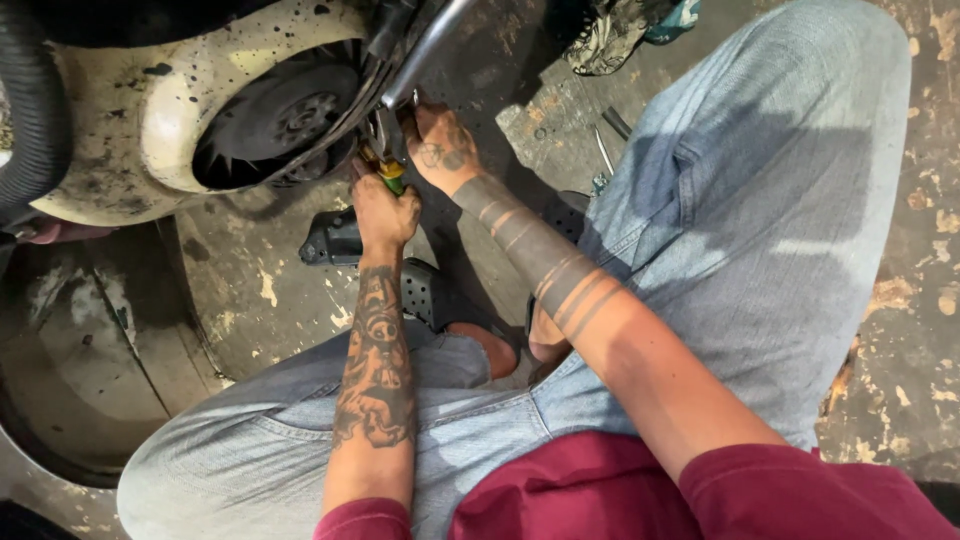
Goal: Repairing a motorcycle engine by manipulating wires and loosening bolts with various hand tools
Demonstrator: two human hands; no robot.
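The head camera looks straight down at a person crouched on a stained workshop floor point(250, 290), with knees in pale blue jeans point(760, 180) spread to either side and a dark red shirt point(600, 490) seen at the bottom edge. Both tattooed forearms are stretched forward and meet at the upper middle, beside the cream, grease-spattered engine cover point(150, 110) of a scooter. In that cover a round opening is seen, inside which a dark finned fan wheel point(285, 120) is set. The left hand point(385, 212) is clenched around a tool with a yellow and green handle point(390, 175), of which only a short part shows above the fist; its working end is hidden between the hands, so its kind cannot be told. The right hand point(440, 145) is closed on the metal parts just beside the fan opening, directly under a shiny chrome tube point(430, 45) that runs up and to the right; what exactly is gripped by its fingers cannot be told. The two hands are nearly touching. A black ribbed tyre point(25, 100) is seen at the left edge. Dark clog-type sandals point(430, 290) are worn on the feet below the hands. Some slender metal tools point(605, 150) lie on the floor near the right knee, and a crumpled patterned rag point(615, 30) lies at the top.
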